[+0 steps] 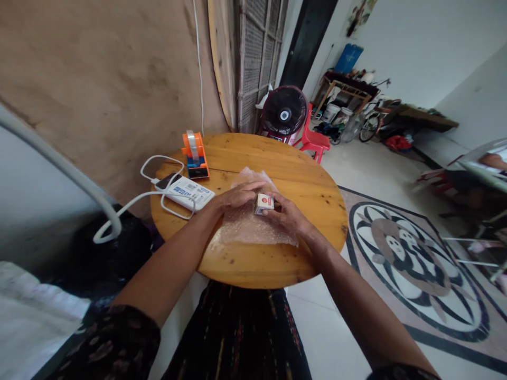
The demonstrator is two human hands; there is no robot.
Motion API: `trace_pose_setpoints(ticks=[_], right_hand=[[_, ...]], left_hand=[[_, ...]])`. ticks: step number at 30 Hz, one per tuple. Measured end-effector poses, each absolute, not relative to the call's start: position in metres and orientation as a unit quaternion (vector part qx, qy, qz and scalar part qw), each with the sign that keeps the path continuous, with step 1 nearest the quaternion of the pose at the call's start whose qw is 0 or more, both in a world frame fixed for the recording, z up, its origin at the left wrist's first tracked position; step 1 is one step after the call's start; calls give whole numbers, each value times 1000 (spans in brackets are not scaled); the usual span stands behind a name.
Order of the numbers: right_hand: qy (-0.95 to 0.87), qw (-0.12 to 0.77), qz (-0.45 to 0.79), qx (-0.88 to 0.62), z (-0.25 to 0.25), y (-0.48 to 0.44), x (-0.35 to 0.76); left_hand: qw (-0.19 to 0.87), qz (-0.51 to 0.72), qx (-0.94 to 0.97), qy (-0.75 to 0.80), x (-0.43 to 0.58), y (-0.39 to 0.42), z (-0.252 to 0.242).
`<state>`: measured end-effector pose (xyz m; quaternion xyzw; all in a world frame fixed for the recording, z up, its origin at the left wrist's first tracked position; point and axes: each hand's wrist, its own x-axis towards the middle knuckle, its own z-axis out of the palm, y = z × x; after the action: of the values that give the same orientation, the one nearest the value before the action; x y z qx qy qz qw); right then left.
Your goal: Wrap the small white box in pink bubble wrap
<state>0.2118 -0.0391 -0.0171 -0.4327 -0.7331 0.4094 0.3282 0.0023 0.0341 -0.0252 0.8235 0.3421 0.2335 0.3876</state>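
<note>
Both hands meet over a clear bubble-wrap sheet (245, 227) on the round wooden table (317, 200). The small white-and-red cardboard box (263, 203) sits pinched between the right hand (289, 215) fingers and the left hand (237, 196) fingertips.

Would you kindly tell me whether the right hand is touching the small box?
Touching. In the head view the right hand grips the small box at its side, with no gap showing.
</note>
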Motion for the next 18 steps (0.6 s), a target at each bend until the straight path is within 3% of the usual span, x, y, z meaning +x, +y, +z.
trace_pose_setpoints(ticks=[18], right_hand=[[-729,332,395,-449,-18,-41,211]], left_hand=[[400,229,827,322,1,31,-21]])
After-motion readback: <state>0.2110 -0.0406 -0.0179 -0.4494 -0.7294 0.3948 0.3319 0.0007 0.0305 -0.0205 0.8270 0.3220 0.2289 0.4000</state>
